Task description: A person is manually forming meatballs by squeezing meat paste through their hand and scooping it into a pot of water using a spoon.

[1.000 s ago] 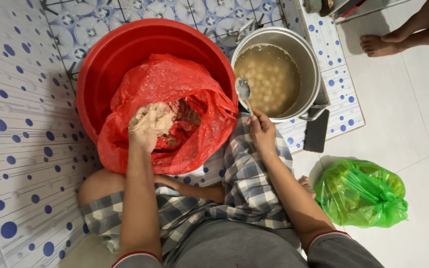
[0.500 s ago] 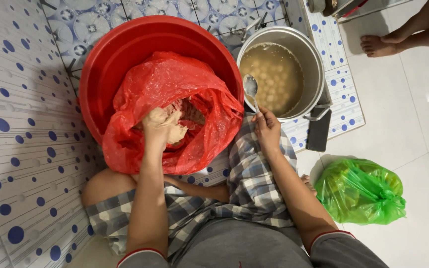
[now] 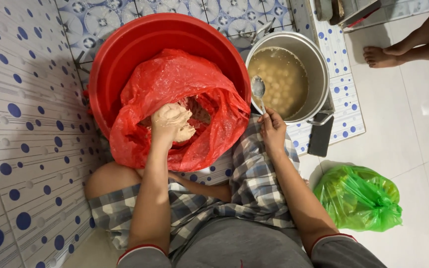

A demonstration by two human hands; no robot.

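My left hand (image 3: pixel 171 124), coated in pale paste, grips a lump of the paste inside the red plastic bag (image 3: pixel 175 84). The bag lines a big red basin (image 3: pixel 140 39). My right hand (image 3: pixel 272 131) holds a metal spoon (image 3: pixel 258 90) by its handle, its bowl over the near rim of the steel pot (image 3: pixel 319 67). The pot holds cloudy liquid with several pale balls (image 3: pixel 279 82).
A green plastic bag (image 3: pixel 358 198) lies on the floor at my right. Another person's bare feet (image 3: pixel 388 52) stand at the top right. A dark flat object (image 3: pixel 320 136) sits beside the pot. Dotted tiled wall runs along the left.
My left hand has closed around a lump of paste and shifted slightly right in the bag. My right hand with the spoon has stayed near the pot's rim.
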